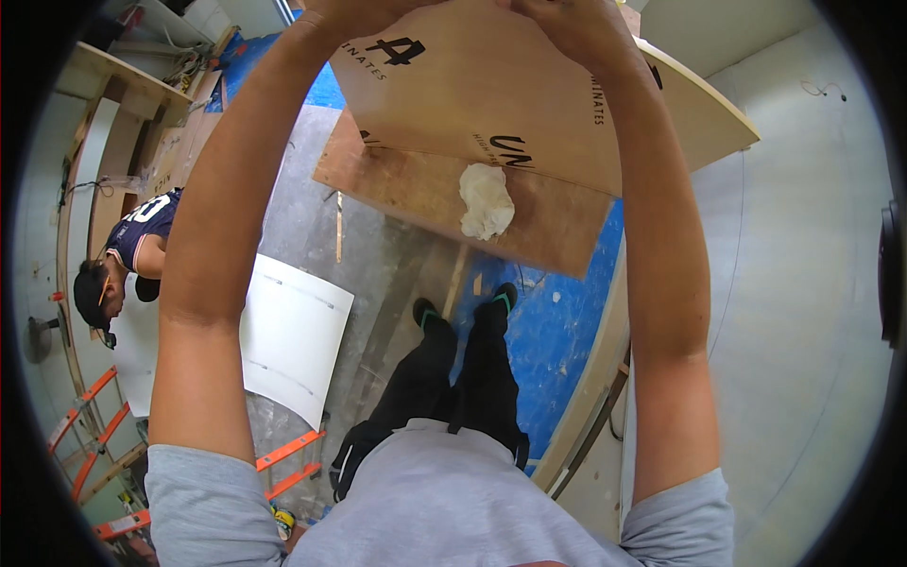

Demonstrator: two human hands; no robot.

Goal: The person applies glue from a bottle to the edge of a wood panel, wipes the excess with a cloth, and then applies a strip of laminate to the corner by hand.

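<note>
Head view: brown panel (482,85) extends below left grip (364,11) and right grip (569,19) (cropped)

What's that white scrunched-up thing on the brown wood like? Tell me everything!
The white rag looks like soft cloth, though it could be paper. It's a lumpy, wrinkled heap, longer than wide, with greyish shadows in its folds. It lies on the brown wooden board, by the printed tan panel; I can't tell whether those two touch. Neither the left hand nor the right hand touches it.
</note>
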